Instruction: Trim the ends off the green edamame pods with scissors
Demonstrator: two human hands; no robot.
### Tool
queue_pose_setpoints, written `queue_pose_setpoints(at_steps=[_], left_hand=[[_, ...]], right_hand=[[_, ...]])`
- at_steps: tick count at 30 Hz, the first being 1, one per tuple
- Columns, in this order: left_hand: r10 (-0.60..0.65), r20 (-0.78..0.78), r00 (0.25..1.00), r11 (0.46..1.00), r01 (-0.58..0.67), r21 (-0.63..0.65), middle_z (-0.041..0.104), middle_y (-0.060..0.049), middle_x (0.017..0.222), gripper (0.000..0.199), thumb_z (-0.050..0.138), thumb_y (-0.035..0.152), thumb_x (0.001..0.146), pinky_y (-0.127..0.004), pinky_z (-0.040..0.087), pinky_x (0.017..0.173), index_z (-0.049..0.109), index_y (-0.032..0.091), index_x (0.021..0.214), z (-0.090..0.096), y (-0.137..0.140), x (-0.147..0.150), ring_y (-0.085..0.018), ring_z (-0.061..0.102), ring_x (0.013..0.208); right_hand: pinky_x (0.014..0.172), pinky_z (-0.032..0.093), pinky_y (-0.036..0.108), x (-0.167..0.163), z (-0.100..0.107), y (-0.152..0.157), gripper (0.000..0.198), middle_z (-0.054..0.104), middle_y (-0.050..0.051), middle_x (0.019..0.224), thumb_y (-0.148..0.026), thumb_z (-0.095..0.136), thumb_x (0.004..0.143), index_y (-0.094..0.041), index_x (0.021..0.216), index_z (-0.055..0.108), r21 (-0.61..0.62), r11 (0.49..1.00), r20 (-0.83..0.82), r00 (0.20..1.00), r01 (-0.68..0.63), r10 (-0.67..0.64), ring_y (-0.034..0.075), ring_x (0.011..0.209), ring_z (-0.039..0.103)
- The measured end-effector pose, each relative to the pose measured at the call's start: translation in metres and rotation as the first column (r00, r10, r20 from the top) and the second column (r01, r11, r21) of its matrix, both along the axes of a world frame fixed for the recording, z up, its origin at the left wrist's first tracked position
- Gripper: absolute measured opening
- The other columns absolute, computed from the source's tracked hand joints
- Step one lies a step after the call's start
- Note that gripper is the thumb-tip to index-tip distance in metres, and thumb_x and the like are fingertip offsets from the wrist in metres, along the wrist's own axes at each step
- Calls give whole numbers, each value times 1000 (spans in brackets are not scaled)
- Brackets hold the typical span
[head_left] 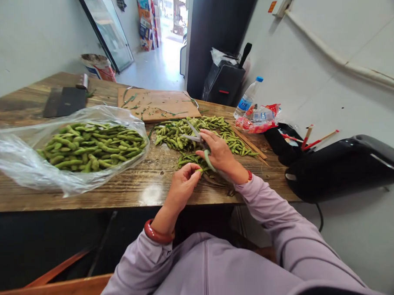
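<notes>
My left hand (pixel 183 183) pinches a small green soybean pod (pixel 199 170) between thumb and fingertips, low over the near side of the table. Just to its right, my right hand (pixel 218 153) is wrapped round the pale green handles of a pair of scissors (pixel 193 134). Their blades stand apart and point away to the left, above a loose heap of soybean pods (pixel 173 133). On the left, a clear plastic bag (pixel 59 179) lies spread open with a large pile of green pods (pixel 95 145) in it.
A wooden board (pixel 159 101) with green scraps lies behind the heap, and a cleaver (pixel 64 101) rests to its left. At the right are wooden chopsticks (pixel 249 145), a water bottle (pixel 247 99), a red plastic package (pixel 261 118) and a black dispenser (pixel 344 167).
</notes>
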State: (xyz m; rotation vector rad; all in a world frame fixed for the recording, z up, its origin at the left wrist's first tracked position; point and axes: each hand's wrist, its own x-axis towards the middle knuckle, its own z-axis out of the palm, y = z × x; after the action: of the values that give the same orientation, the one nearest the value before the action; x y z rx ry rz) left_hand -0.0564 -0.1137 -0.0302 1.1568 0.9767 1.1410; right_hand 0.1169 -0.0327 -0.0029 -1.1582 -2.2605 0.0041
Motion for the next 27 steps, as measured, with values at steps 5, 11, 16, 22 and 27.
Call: queue_pose_setpoints(at_steps=[5, 11, 16, 22, 27], left_hand=[[-3, -12, 1000, 1000, 3, 15, 57, 2, 70, 17, 66, 31, 78, -22, 36, 55, 67, 16, 86, 1, -1, 0, -10, 46, 59], [1, -40, 999, 998, 1, 56, 58, 1, 72, 17, 65, 32, 78, -23, 37, 55, 67, 16, 85, -1, 0, 0, -10, 47, 60], [-7, -10, 1000, 999, 7, 37, 57, 2, 69, 18, 67, 32, 77, -22, 36, 53, 67, 16, 85, -1, 0, 0, -10, 46, 57], [7, 18, 1000, 1000, -7, 23, 55, 3, 68, 20, 69, 33, 75, -21, 35, 52, 66, 16, 85, 0, 1, 1, -9, 45, 56], [20, 32, 999, 1000, -20, 9, 57, 2, 68, 18, 69, 31, 74, -21, 36, 52, 67, 16, 84, 3, 0, 2, -9, 46, 57]], right_hand=[[115, 43, 52, 70, -9, -19, 58, 58, 20, 142, -45, 62, 93, -16, 142, 50, -11, 981, -83, 978, 192, -192, 32, 136, 53], [94, 53, 66, 139, -28, -24, 56, 67, 19, 124, -58, 55, 93, -19, 133, 57, -36, 919, -30, 919, 393, -394, 37, 112, 67], [98, 51, 66, 114, -40, -7, 55, 67, 24, 124, -54, 60, 91, -13, 128, 60, -53, 894, 25, 895, 446, -445, 40, 116, 65], [110, 47, 50, 35, -37, 13, 55, 54, 24, 146, -33, 65, 91, -11, 139, 53, -73, 911, 36, 914, 405, -403, 34, 133, 56], [112, 46, 46, 21, -14, -11, 52, 60, 20, 140, -33, 63, 92, -14, 140, 52, -70, 977, -111, 972, 201, -208, 29, 131, 57]])
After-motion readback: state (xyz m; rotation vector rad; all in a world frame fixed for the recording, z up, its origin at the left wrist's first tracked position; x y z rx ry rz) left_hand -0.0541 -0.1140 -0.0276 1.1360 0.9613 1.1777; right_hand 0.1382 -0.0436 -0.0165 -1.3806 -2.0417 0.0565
